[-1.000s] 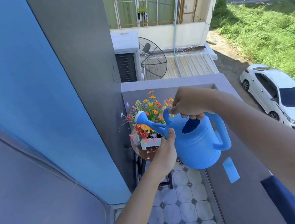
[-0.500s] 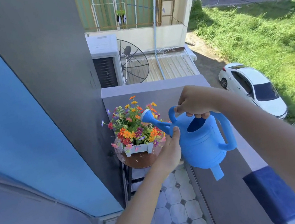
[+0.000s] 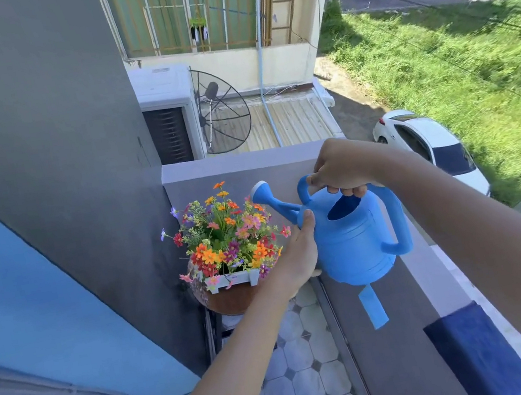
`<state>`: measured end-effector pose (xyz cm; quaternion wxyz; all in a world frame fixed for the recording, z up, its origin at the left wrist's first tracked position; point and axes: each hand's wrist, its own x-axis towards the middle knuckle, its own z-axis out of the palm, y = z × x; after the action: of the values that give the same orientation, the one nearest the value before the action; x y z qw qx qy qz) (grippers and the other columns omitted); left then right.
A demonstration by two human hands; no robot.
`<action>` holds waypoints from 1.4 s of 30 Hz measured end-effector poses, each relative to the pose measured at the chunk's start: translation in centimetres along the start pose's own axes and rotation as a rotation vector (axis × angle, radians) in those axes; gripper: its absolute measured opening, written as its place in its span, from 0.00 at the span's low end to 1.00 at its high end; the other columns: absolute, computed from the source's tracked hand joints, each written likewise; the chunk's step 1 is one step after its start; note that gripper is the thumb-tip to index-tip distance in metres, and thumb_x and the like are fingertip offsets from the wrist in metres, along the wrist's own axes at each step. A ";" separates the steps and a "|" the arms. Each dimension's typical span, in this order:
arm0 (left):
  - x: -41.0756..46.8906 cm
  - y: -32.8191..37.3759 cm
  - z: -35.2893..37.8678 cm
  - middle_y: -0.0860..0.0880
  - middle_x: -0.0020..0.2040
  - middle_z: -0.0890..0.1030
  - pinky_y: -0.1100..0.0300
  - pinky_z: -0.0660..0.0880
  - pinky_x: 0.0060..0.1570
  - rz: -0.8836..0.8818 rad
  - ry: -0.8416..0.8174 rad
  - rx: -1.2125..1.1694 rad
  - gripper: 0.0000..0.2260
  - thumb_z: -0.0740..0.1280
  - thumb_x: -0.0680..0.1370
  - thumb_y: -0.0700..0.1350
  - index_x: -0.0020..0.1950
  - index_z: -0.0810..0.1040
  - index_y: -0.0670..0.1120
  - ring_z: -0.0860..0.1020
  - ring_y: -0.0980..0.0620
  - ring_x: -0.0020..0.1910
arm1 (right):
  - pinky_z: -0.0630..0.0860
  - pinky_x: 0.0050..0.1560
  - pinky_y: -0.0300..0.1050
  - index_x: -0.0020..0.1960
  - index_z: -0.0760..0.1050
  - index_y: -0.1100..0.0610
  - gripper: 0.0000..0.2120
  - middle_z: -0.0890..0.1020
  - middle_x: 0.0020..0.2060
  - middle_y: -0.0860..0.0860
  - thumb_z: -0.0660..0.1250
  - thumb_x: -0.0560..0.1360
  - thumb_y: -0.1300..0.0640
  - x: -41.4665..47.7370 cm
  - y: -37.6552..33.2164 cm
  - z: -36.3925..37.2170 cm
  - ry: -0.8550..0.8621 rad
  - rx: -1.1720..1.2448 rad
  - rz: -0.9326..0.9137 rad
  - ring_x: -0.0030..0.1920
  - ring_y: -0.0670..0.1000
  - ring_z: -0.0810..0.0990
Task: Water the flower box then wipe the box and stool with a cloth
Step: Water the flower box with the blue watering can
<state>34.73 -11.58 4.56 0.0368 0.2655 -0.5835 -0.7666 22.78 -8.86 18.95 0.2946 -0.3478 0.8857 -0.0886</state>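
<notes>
Your right hand (image 3: 341,169) has its fingers curled round the top handle of the watering can (image 3: 353,236). Left hand (image 3: 297,257) is against the can's side under the spout, thumb straight; fingers hidden, can't tell. The can hangs just right of the flower box (image 3: 232,280), which sits on the stool (image 3: 232,301).

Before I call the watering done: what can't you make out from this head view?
Head view only:
1. Water level: the opening of the watering can shows only shadow.
2. Soil in the flower box: covered by the flowers.
3. Legs of the stool: mostly behind the left forearm.
4. Fingers of the left hand: behind the can.
5. Right side of the blue cloth: under the right forearm.
</notes>
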 end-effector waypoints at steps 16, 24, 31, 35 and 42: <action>2.7 3.7 -5.0 0.66 0.53 0.75 0.44 0.70 0.67 0.069 0.154 -0.050 0.16 0.45 0.83 0.60 0.59 0.71 0.63 0.74 0.54 0.60 | 0.63 0.28 0.43 0.43 0.70 0.63 0.13 0.71 0.31 0.57 0.63 0.83 0.56 6.0 -6.7 -1.1 -0.034 -0.059 -0.085 0.26 0.53 0.64; 1.3 2.4 -7.1 0.52 0.75 0.67 0.37 0.66 0.68 0.088 0.256 -0.062 0.29 0.48 0.77 0.69 0.75 0.61 0.60 0.66 0.47 0.73 | 0.62 0.28 0.42 0.44 0.69 0.62 0.11 0.70 0.31 0.57 0.62 0.83 0.58 5.3 -9.2 0.4 -0.070 -0.058 -0.174 0.26 0.53 0.63; -1.5 1.3 -7.2 0.55 0.68 0.71 0.46 0.74 0.60 0.067 0.289 -0.102 0.27 0.48 0.77 0.69 0.73 0.64 0.59 0.71 0.48 0.68 | 0.62 0.28 0.43 0.46 0.71 0.63 0.11 0.71 0.34 0.59 0.64 0.83 0.56 2.9 -9.8 1.6 -0.103 -0.066 -0.214 0.27 0.54 0.64; -2.7 0.0 -6.7 0.54 0.68 0.72 0.38 0.68 0.66 0.047 0.298 -0.043 0.36 0.49 0.68 0.78 0.70 0.66 0.62 0.73 0.47 0.66 | 0.62 0.28 0.43 0.45 0.70 0.62 0.11 0.71 0.33 0.58 0.64 0.82 0.57 1.5 -9.7 2.3 -0.109 -0.074 -0.223 0.26 0.54 0.64; -6.1 -0.7 -5.4 0.63 0.54 0.73 0.42 0.75 0.58 0.017 0.275 -0.128 0.24 0.48 0.79 0.66 0.73 0.60 0.59 0.76 0.50 0.57 | 0.61 0.26 0.43 0.47 0.74 0.62 0.09 0.71 0.34 0.59 0.64 0.82 0.57 -1.5 -8.9 3.5 -0.125 -0.088 -0.224 0.27 0.54 0.64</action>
<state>42.54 -13.88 5.20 0.1399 0.3602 -0.5252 -0.7582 30.72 -14.32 20.03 0.3218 -0.4620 0.8242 -0.0604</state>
